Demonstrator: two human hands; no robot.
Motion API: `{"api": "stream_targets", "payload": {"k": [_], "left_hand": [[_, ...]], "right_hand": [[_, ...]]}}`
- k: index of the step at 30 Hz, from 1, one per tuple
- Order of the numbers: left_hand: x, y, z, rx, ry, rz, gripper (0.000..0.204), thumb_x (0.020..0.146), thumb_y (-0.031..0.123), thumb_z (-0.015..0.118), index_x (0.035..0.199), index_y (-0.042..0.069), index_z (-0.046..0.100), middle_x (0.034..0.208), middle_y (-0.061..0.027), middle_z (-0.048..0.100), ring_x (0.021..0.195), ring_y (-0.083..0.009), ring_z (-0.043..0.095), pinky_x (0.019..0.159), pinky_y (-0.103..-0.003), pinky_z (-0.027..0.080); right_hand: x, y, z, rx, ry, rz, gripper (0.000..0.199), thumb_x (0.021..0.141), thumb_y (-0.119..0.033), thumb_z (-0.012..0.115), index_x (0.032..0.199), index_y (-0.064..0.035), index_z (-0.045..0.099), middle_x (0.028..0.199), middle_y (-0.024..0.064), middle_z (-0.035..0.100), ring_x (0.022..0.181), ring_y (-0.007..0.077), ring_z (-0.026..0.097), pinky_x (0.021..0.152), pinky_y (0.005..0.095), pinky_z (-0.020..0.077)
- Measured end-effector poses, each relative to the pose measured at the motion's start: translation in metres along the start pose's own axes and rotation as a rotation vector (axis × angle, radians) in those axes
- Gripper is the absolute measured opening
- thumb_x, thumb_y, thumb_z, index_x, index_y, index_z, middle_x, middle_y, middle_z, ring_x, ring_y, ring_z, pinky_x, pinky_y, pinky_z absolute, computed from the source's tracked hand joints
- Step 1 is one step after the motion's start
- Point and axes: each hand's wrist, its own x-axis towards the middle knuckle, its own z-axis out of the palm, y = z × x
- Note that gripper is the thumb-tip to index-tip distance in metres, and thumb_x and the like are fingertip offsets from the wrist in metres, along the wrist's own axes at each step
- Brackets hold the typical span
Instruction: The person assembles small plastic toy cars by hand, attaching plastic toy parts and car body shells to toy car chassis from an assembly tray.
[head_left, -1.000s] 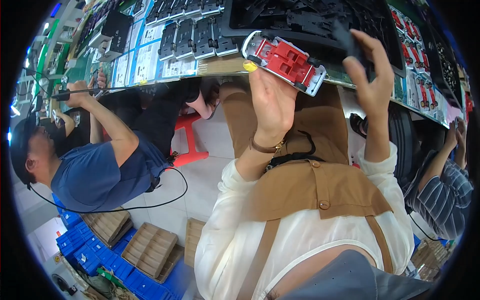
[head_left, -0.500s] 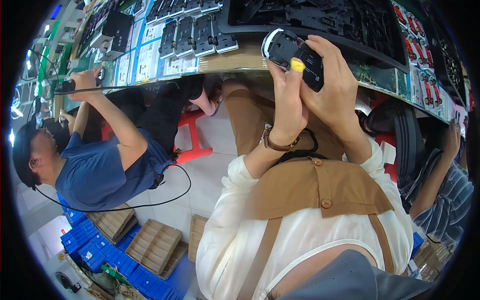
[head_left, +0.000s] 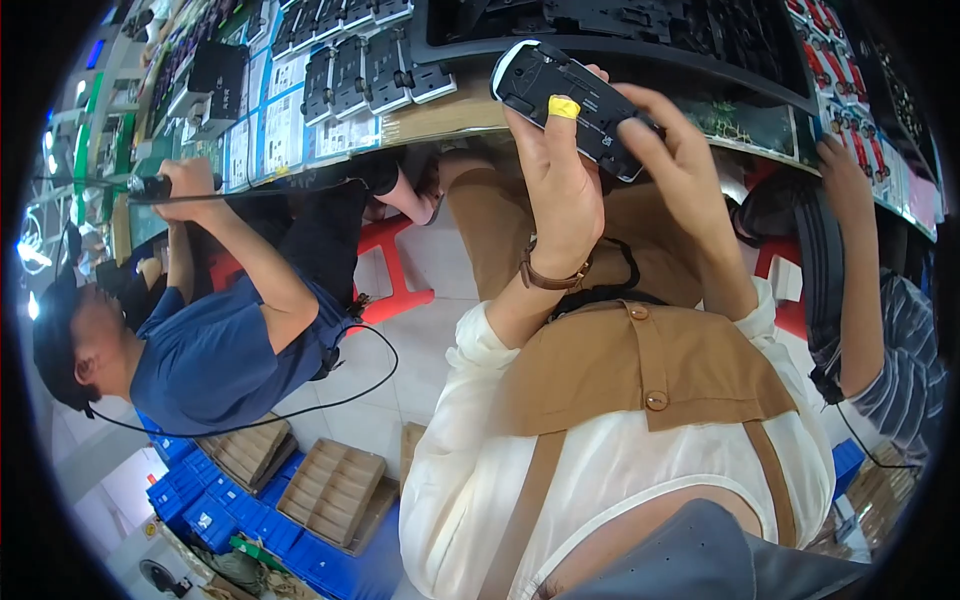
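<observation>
A toy car is held up in front of the table edge, its dark underside turned up and a white body rim showing at its left end. My left hand grips it from below, thumb lying across the underside, with a yellow wrap around the thumb tip. At the car's right end is my right hand, thumb over the underside and fingers bent around the far edge. What those fingers touch behind the car is hidden.
Behind the car stands a black tray of dark plastic parts. Rows of upturned toy cars lie to its left, red car parts to its right. Co-workers sit on both sides. Blue bins and brown divided trays are on the floor.
The car has moved slightly left and its underside shows more fully. My right hand has shifted its grip toward the car's right end. The co-worker's arm at right has moved nearer.
</observation>
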Motion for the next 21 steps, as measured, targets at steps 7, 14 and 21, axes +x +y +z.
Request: {"api": "stream_targets", "payload": {"k": [7, 14, 21], "left_hand": [[-0.002, -0.003, 0.002, 0.109, -0.003, 0.043, 0.034, 0.093, 0.017, 0.040, 0.123, 0.002, 0.034, 0.110, -0.0202, 0.055, 0.102, -0.0282, 0.056, 0.088, -0.037, 0.046], [0.011, 0.012, -0.008, -0.024, 0.048, -0.084, 0.028, 0.094, 0.018, 0.044, 0.115, 0.000, 0.041, 0.107, -0.0156, 0.056, 0.093, -0.0259, 0.059, 0.077, -0.034, 0.053], [0.014, 0.010, -0.011, -0.073, 0.111, -0.056, 0.029, 0.094, 0.022, 0.045, 0.114, 0.002, 0.042, 0.107, -0.0143, 0.056, 0.093, -0.0251, 0.059, 0.080, -0.036, 0.051]], "right_hand": [[-0.005, 0.011, 0.006, 0.124, 0.043, -0.047, 0.030, 0.084, -0.013, 0.061, 0.108, 0.0037, 0.055, 0.094, 0.0040, 0.058, 0.080, 0.0060, 0.054, 0.067, 0.0188, 0.0463], [-0.012, 0.019, 0.013, 0.081, 0.068, -0.166, 0.037, 0.084, -0.015, 0.062, 0.114, 0.0040, 0.052, 0.097, 0.0058, 0.058, 0.082, 0.0070, 0.055, 0.067, 0.0195, 0.0473], [-0.017, 0.026, 0.009, 0.230, 0.032, -0.083, 0.037, 0.086, -0.014, 0.060, 0.118, 0.0035, 0.051, 0.101, 0.0061, 0.058, 0.083, 0.0086, 0.056, 0.066, 0.0216, 0.0494]]}}
